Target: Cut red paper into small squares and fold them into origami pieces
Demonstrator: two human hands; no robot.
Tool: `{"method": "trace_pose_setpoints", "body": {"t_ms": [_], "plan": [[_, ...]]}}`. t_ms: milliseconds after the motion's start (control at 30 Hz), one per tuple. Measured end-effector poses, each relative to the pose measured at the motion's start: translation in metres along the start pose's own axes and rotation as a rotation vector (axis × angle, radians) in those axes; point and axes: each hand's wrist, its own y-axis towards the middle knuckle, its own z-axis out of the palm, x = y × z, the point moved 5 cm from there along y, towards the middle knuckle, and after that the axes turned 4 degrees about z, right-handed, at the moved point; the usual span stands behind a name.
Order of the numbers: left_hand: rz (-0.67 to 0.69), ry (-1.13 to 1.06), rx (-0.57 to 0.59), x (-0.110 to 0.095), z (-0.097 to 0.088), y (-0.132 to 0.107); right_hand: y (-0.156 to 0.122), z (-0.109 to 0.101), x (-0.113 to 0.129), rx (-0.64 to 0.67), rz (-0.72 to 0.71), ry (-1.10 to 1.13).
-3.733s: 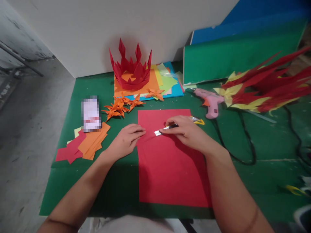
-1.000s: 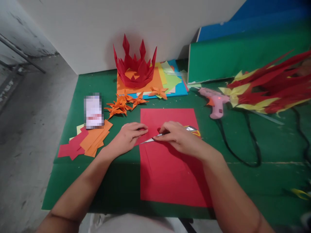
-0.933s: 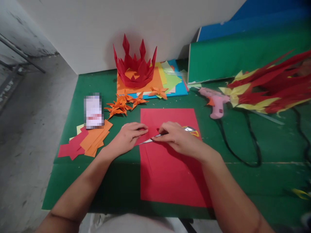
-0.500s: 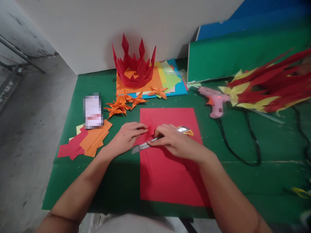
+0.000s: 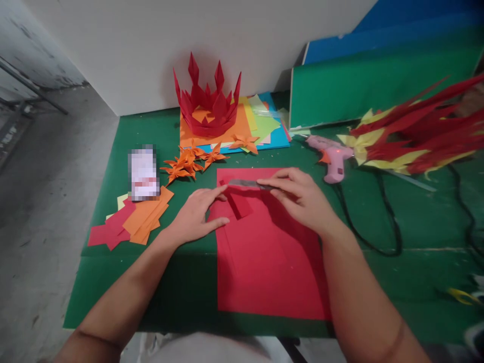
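A large red sheet of paper lies on the green table in front of me. On its upper part rests a smaller red piece with a raised edge and a dark shadow beside it. My right hand grips a utility knife, its blade pointing left along the upper edge of the small piece. The knife's handle is mostly hidden in my fingers. My left hand rests at the left edge of the sheet, thumb and forefinger spread, the forefinger's tip at the small piece near the blade.
A red paper crown stands on coloured paper behind orange paper flowers. At left are a phone and cut strips. A pink glue gun, its cord, and a red-yellow paper piece are at right.
My right hand has moved up and right with the knife, lifting the blade from the lower edge to the small piece's upper edge. My left thumb and forefinger have spread apart.
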Motion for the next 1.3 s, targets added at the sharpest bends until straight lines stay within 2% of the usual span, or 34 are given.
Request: {"method": "trace_pose_setpoints", "body": {"t_ms": [133, 233, 300, 367, 433, 533, 733, 867, 967, 1033, 1200, 1233, 1300], "plan": [[0.064, 0.125, 0.036, -0.004, 0.003, 0.000, 0.002, 0.004, -0.004, -0.134, 0.070, -0.156], [0.126, 0.283, 0.075, -0.007, 0.008, 0.000, 0.004, 0.011, -0.001, -0.103, 0.094, -0.246], [0.132, 0.324, 0.074, -0.007, 0.009, 0.001, 0.006, 0.016, 0.005, -0.087, 0.108, -0.297], [0.133, 0.321, 0.068, -0.008, 0.009, 0.001, 0.008, 0.023, 0.017, -0.064, 0.058, -0.282], [0.135, 0.297, 0.065, -0.008, 0.008, 0.001, 0.009, 0.033, 0.030, 0.016, -0.018, -0.202], [0.088, 0.238, 0.048, -0.007, 0.007, -0.001, 0.010, 0.043, 0.039, 0.069, -0.024, -0.106], [-0.009, 0.029, -0.066, -0.003, 0.002, -0.002, 0.006, 0.045, 0.044, 0.058, -0.085, 0.142], [-0.037, -0.025, -0.122, -0.002, -0.003, -0.001, 0.003, 0.050, 0.047, 0.165, -0.078, 0.246], [-0.101, -0.024, -0.132, 0.001, -0.004, -0.001, 0.002, 0.055, 0.049, 0.270, -0.070, 0.277], [-0.155, -0.071, -0.187, 0.006, -0.004, -0.003, 0.002, 0.057, 0.048, 0.298, -0.070, 0.281], [-0.214, -0.393, -0.349, 0.014, -0.013, -0.006, 0.002, 0.052, 0.046, 0.289, -0.109, 0.260], [-0.235, -0.401, -0.342, 0.013, -0.019, -0.006, 0.002, 0.050, 0.046, 0.276, -0.120, 0.250], [-0.296, -0.282, -0.228, 0.010, -0.030, -0.009, 0.003, 0.048, 0.046, 0.249, -0.129, 0.225]]}}
